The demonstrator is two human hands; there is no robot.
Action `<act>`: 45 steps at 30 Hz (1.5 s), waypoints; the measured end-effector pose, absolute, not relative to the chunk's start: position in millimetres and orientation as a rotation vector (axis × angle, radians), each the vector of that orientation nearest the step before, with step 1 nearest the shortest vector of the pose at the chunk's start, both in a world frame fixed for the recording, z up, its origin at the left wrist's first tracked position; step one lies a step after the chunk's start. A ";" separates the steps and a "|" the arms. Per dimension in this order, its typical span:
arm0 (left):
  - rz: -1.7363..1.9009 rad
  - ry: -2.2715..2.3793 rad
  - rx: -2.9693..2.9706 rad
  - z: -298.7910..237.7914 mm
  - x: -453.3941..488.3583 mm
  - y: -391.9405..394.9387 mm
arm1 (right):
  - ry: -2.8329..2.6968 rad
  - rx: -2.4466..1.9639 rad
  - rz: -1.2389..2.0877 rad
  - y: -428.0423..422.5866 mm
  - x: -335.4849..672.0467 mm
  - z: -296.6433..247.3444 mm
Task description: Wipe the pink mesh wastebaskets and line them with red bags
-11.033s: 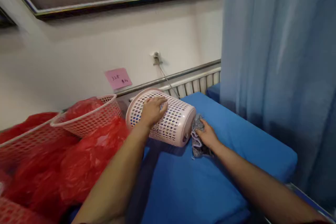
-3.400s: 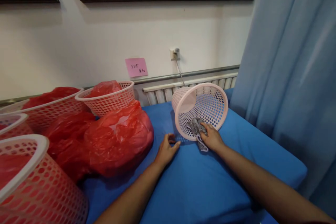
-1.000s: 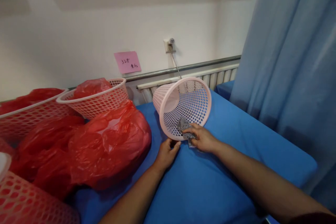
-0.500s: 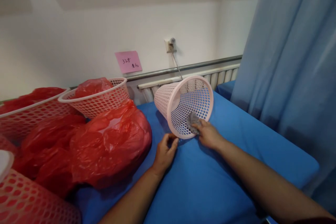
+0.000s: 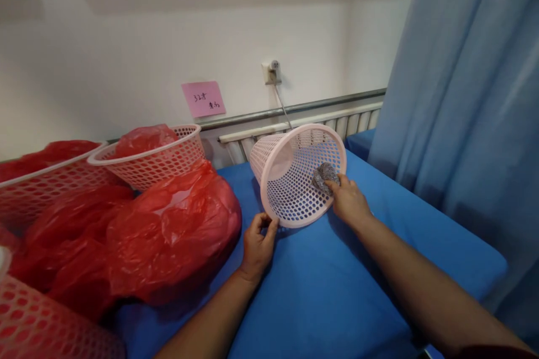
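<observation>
A pale pink perforated basket (image 5: 290, 190) lies on its side on the blue padded surface (image 5: 337, 286), its mouth turned towards me. My left hand (image 5: 257, 244) pinches the lower rim of the basket. My right hand (image 5: 348, 200) is closed on a grey crumpled cloth (image 5: 323, 175) and presses it against the inside wall at the right of the rim.
Red plastic bags (image 5: 168, 230) are heaped at the left among several pink mesh baskets (image 5: 155, 151). A pink note (image 5: 203, 99) and a wall socket (image 5: 272, 72) are on the wall behind. A blue curtain (image 5: 463, 95) hangs at the right.
My right hand has slid the cloth up along the inside of the rim, from bottom to right side. My left hand has closed on the lower rim.
</observation>
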State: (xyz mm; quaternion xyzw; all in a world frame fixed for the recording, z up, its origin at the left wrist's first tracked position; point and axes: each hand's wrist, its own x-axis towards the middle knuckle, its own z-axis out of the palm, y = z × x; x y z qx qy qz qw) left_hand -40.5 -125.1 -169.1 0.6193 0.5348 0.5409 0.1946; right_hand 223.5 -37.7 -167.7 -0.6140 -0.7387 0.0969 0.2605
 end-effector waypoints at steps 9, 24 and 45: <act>1.192 1.323 1.699 -186.7 -39.0 -119.3 | -2.219 -0.911 0.896 -70.1 172.4 -177.3; 1.252 1.399 1.794 -175.7 -43.8 -122.7 | -2.251 -1.018 0.772 -70.8 176.5 -178.2; 1.301 1.408 1.739 -185.6 -46.2 -111.6 | -2.263 -0.824 0.930 -70.2 180.6 -179.4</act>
